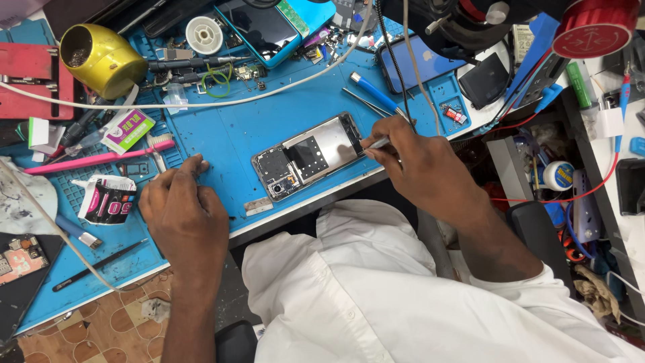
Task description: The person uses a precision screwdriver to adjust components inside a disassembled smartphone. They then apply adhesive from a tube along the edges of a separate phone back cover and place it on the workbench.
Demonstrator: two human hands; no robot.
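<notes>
Seen from above, two bare hands work on a table covered by one blue rubber work mat (222, 134). At the mat's near edge lies one opened smartphone with its back cover off (309, 156), set at a slant: a silver metal plate and a dark square patch fill its middle, and dark circuit parts with a round camera lens sit at its lower left end. The right hand (420, 168) has its fingers pinched closed around a thin pair of metal tweezers (377, 142), whose tip touches the phone's upper right end. The left hand (181, 205) rests on the mat to the left of the phone, apart from it, fingers curled loosely and holding nothing that can be seen. One pink toothbrush (101, 160) lies farther left. One yellow rounded tool (101, 59) sits at the far left corner. A second phone with a dark screen and a teal case (265, 30) lies at the far edge.
</notes>
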